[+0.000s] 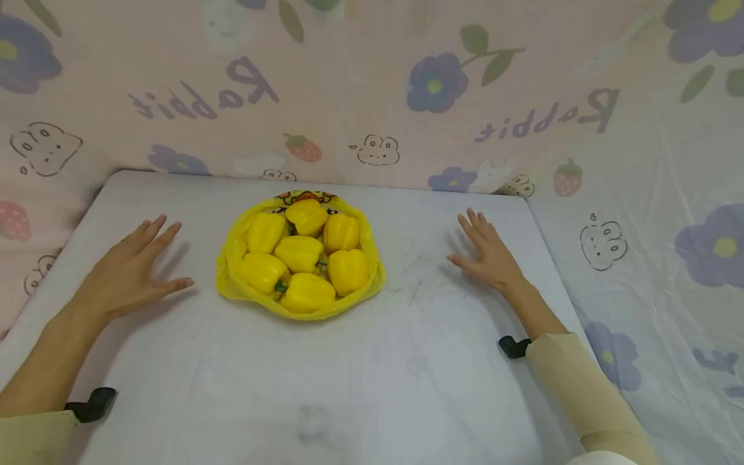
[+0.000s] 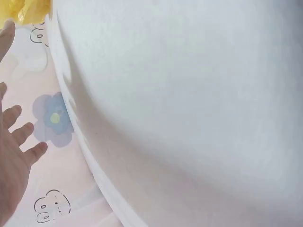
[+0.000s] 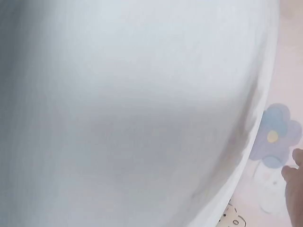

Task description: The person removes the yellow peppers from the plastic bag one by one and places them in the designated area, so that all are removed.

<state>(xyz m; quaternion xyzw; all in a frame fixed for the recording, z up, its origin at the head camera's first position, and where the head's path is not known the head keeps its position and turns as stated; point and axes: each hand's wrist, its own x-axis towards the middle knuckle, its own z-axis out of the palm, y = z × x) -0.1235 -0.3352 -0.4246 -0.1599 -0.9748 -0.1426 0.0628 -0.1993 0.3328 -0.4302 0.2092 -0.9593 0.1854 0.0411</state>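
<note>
Seven yellow peppers (image 1: 299, 254) lie together in an open yellow bag (image 1: 228, 284) on the white-covered bench (image 1: 232, 387), about midway between its left and right edges and closer to the far edge. Green stems show on several of them, and a printed face (image 1: 307, 197) marks the bag's side toward the far edge. The left hand (image 1: 123, 278) is over the bench near its left edge, its grip spread, the thumb pointing toward the bag but apart from it. The right hand (image 1: 489, 259) is near the right edge, its grip spread too, farther from the bag than the left. Both hands are bare; a black fitting (image 1: 95, 405) sits at the left cuff and another black piece (image 1: 514, 347) at the right. Beyond the far edge hangs a pink cloth (image 1: 349, 71) with flowers, strawberries, rabbits and mirrored lettering.
</note>
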